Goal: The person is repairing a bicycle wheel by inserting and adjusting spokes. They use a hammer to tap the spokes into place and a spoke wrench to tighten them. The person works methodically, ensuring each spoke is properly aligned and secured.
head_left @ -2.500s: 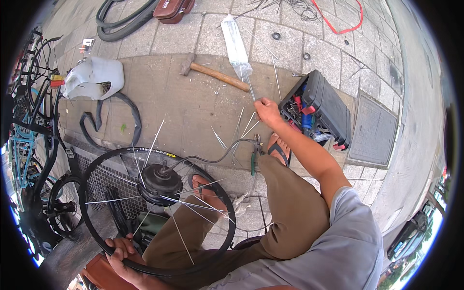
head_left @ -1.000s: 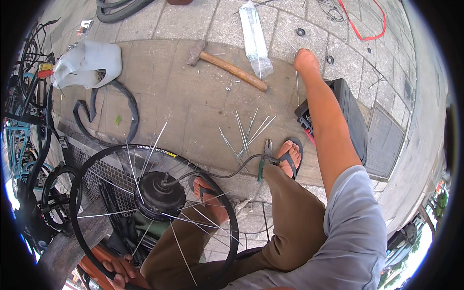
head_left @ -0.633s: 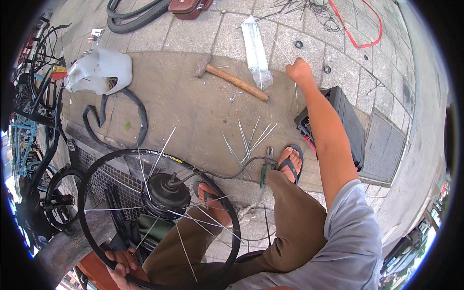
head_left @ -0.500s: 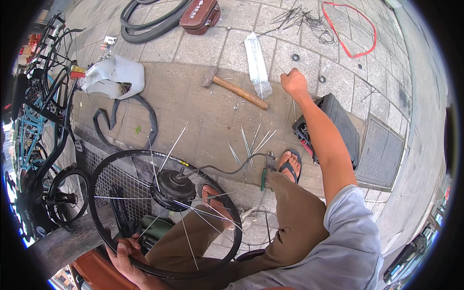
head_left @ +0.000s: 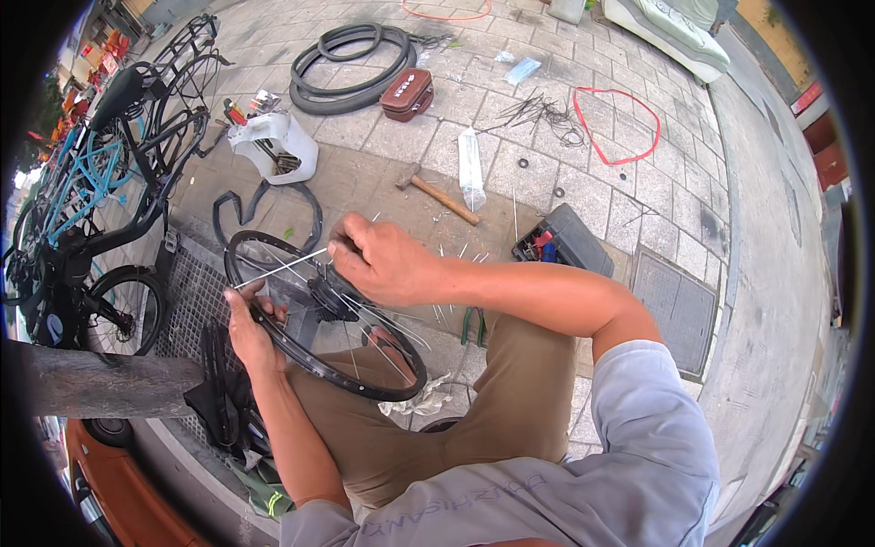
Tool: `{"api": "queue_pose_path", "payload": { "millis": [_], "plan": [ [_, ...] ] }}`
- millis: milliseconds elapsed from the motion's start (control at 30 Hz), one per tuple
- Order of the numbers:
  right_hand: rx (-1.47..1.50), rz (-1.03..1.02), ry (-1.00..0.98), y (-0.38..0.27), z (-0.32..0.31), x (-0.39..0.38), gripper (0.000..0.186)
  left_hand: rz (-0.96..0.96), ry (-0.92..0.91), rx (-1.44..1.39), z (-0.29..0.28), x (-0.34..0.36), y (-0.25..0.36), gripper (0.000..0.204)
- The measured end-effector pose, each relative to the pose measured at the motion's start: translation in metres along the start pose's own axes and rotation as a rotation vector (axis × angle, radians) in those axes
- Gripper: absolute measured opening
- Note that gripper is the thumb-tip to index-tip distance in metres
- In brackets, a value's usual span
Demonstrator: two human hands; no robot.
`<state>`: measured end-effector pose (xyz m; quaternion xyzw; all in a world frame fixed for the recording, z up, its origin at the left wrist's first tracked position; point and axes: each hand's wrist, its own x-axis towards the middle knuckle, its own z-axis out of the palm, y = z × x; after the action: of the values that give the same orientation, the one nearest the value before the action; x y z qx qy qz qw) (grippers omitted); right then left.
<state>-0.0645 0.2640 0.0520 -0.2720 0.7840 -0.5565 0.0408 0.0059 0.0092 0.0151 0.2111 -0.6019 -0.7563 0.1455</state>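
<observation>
A bicycle wheel with a black rim and a dark, bulky hub is tilted over my lap, with only some spokes fitted. My left hand grips the rim at its left side, thumb up near one end of a silvery spoke. Above the hub, my right hand is closed in a pinch at the spoke's other end. The spoke slants across the wheel between both hands. Whether its tip sits in a rim hole, I cannot tell. Several loose spokes lie beyond, partly hidden by my right forearm.
A hammer, a clear plastic sleeve, and an open black toolbox lie ahead. Green-handled pliers rest by my knee. A cut white jug of tools, tyres and a brown case stand farther off. Bicycles crowd the left.
My right hand has come from the far right to above the hub. The wheel has tilted up, and my left hand has risen along with its rim. The view has shifted.
</observation>
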Motion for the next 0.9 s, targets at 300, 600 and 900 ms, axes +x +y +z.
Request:
{"api": "queue_pose_path", "payload": {
  "millis": [300, 600, 900],
  "plan": [
    [-0.008, 0.094, 0.07, -0.016, 0.072, -0.061, 0.029, 0.126, -0.063, -0.222, -0.016, 0.0, -0.03, 0.038],
    [-0.054, 0.201, 0.018, -0.027, 0.067, -0.05, 0.052, 0.022, -0.053, -0.28, -0.011, 0.02, -0.019, 0.033],
    [-0.548, 0.4, -0.052, 0.157, -0.084, 0.072, 0.047, -0.035, 0.084, -0.154, 0.018, 0.032, -0.007, 0.037]
  ]
}}
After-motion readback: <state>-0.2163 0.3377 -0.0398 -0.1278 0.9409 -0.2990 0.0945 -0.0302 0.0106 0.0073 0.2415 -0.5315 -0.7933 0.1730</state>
